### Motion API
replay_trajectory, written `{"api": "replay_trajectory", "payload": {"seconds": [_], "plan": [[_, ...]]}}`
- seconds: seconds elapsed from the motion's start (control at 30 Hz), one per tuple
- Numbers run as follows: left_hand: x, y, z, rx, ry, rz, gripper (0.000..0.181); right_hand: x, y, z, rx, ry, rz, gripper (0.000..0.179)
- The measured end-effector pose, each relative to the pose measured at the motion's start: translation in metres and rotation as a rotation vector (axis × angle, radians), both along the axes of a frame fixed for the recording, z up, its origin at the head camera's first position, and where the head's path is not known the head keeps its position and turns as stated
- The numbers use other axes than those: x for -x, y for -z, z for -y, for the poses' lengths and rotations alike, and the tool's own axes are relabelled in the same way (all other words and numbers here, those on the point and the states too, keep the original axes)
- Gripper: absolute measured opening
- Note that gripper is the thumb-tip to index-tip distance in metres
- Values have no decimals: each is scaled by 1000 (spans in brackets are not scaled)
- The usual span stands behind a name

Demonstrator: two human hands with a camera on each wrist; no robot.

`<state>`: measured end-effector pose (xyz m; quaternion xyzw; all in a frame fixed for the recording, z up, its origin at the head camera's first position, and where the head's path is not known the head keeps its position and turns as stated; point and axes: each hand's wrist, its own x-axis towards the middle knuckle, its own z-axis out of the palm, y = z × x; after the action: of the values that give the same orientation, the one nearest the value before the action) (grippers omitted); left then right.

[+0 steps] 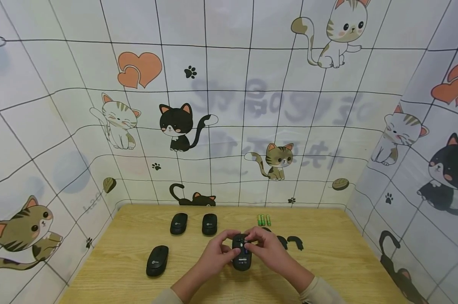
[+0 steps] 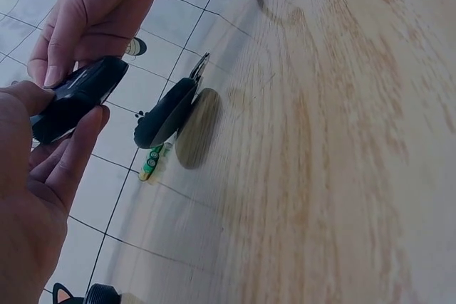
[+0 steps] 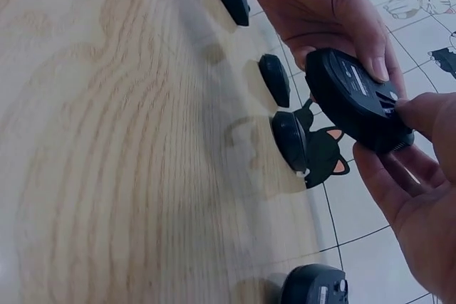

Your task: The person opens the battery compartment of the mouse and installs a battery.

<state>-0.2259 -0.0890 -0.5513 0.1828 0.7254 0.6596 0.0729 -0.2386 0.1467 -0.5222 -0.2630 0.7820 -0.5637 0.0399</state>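
Black computer mouse (image 1: 241, 257) is held up over the table with its labelled underside facing up. My left hand (image 1: 218, 252) grips it along its side, thumb on the underside and fingers around the edge. My right hand (image 1: 268, 249) pinches the other end; in the right wrist view its thumb (image 3: 420, 114) presses at the open battery slot (image 3: 387, 105). I cannot tell whether a battery lies under that thumb. Beyond the right hand lie dark curved covers (image 1: 295, 242), partly hidden by it.
Three more black mice stand at the left: one nearer (image 1: 157, 261) and two farther back, a tilted one (image 1: 178, 223) and a straighter one (image 1: 209, 224). Three green batteries (image 1: 264, 220) lie at the back of the wooden table (image 1: 339, 261). A cat-print sheet (image 1: 229, 126) walls the table.
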Motion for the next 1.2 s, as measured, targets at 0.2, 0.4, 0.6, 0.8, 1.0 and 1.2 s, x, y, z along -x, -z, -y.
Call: {"api": "replay_trajectory", "payload": {"seconds": [0.2,0.4,0.6,0.8,1.0,1.2], "plan": [[1,-1,0,-17,14,-10,46,-3,-2,1,-19,45,20,13],[1,-1,-1,-19,12,-17,48,-3,-2,2,-34,80,43,23],[0,-2,-1,-12,27,-33,44,-2,-2,2,-34,100,76,29],[0,-2,-2,-3,28,-38,43,-3,-1,3,-19,106,76,26],[-1,-4,-3,-5,22,-37,43,-3,1,3,-7,116,81,25],[-1,-4,-3,-8,14,-24,43,-3,4,3,-2,130,85,26]]}}
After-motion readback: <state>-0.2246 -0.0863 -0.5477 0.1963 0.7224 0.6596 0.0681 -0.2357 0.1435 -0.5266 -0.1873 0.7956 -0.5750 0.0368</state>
